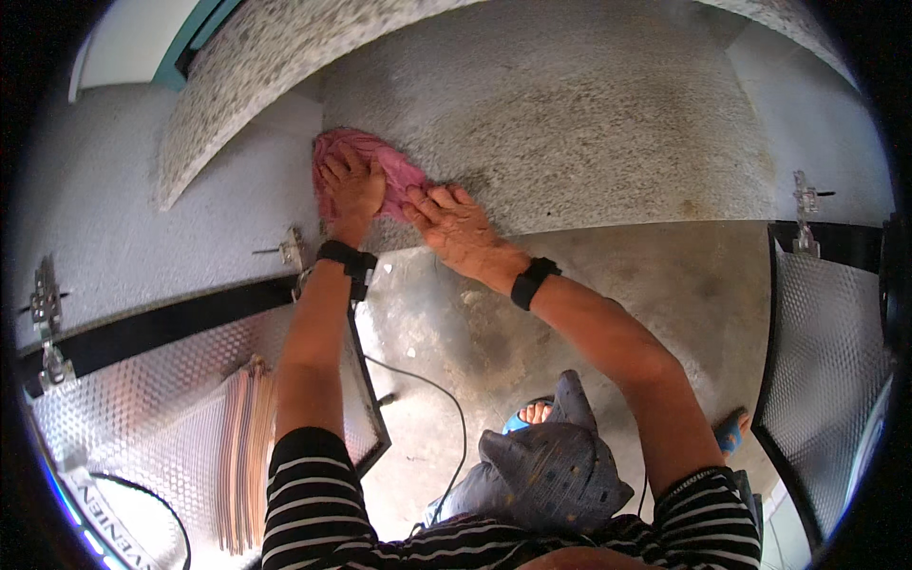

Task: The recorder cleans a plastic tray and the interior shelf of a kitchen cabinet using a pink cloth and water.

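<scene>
A crumpled pink cloth [399, 167] lies at the left end of a speckled stone slab [584, 142], against the side wall. My left hand [355, 187] presses down on the cloth from above with its fingers spread, holding it against the slab. Beside it, my right hand [456, 228] reaches in from the right, and its fingertips meet the cloth's right edge. Whether those fingers pinch the fabric is hidden. Each wrist wears a black band.
Textured cabinet doors stand swung out at left [142, 377] and right [819, 342], with metal hinges [805, 206]. A higher speckled stone edge [285, 64] curves across the top. A dark cable [459, 420] hangs above the concrete floor [613, 285].
</scene>
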`<state>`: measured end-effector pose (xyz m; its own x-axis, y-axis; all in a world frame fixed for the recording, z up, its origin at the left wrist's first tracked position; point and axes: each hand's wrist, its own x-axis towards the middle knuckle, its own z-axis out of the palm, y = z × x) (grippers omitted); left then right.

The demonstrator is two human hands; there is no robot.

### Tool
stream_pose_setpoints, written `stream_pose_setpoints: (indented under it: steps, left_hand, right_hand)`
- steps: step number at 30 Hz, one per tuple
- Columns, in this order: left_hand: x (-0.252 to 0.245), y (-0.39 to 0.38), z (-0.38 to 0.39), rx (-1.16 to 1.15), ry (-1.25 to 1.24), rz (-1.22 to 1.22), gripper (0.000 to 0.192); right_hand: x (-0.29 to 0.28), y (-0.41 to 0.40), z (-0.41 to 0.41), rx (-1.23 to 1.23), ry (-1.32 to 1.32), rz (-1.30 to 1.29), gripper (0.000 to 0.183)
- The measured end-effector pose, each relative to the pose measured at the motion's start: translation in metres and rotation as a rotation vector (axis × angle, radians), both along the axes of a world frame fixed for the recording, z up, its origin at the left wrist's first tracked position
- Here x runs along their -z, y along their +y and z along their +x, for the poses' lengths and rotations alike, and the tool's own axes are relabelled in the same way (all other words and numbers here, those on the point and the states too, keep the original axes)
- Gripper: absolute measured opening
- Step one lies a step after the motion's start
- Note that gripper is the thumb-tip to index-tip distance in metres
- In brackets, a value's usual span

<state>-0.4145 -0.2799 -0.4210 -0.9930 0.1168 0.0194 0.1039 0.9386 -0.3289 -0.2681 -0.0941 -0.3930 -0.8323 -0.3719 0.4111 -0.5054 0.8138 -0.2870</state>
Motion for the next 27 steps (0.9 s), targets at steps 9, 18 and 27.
stream_pose_setpoints:
  steps: [9,18,27]
  left_hand:
    - [-0.013,0.124,-0.043,0.086,-0.213,0.481,0.074]
    - [0.008,0.265,-0.060,0.624,-0.002,0.205,0.079]
    - [-0.013,0.388,0.039,0.762,-0.189,0.577,0.074]
  right_hand:
    - [0.012,0.073,-0.018,0.125,0.027,-0.014,0.036]
    - [0.002,0.156,0.010,0.380,0.128,-0.132,0.039]
    - [0.000,0.232,0.093,0.633,0.044,0.039,0.056]
